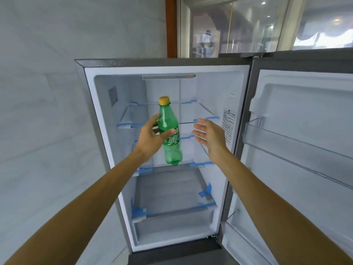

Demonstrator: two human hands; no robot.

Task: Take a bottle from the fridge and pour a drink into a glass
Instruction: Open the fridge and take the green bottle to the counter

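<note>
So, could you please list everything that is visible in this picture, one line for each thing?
bottle: one, green with a yellow cap, held up in front of the open fridge
fridge: one, grey outside and white inside, open, shelves bare
blue tape: several strips, on the shelf edges
fridge door: one, white inside, swung open at right, racks bare
window: one, behind the fridge, brown frame at its left
wall: pale tiles, at left
left hand: closed around the bottle
right hand: open, beside the bottle, not touching it
</note>
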